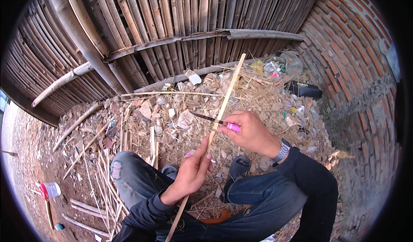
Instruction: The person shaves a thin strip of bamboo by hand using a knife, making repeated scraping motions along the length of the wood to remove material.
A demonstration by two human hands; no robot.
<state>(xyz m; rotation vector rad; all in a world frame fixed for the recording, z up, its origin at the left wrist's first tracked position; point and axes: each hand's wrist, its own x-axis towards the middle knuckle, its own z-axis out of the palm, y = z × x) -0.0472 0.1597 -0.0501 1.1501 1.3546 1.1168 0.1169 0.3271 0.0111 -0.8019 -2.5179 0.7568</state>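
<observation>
A long, pale bamboo strip point(229, 91) slants from between my knees up toward the bamboo wall. My left hand point(192, 171) is closed around its lower half, thumb and fingers along the strip. In my right hand point(251, 132) is a knife point(206, 117) with a thin dark blade and a pink handle. The blade crosses the strip just above my left hand, its tip pointing left. My right fingers, wrapped round the handle, sit close against the strip's edge. Whether the blade's edge bites into the bamboo cannot be made out.
Rubble and straw-like shavings point(254, 89) cover the ground ahead. Split bamboo pieces point(107, 186) lie by my left knee. A bamboo wall point(189, 9) stands in front, a brick wall point(357, 69) at right. A red-and-white cup point(50, 190) is far left; a black case point(304, 88) lies near the bricks.
</observation>
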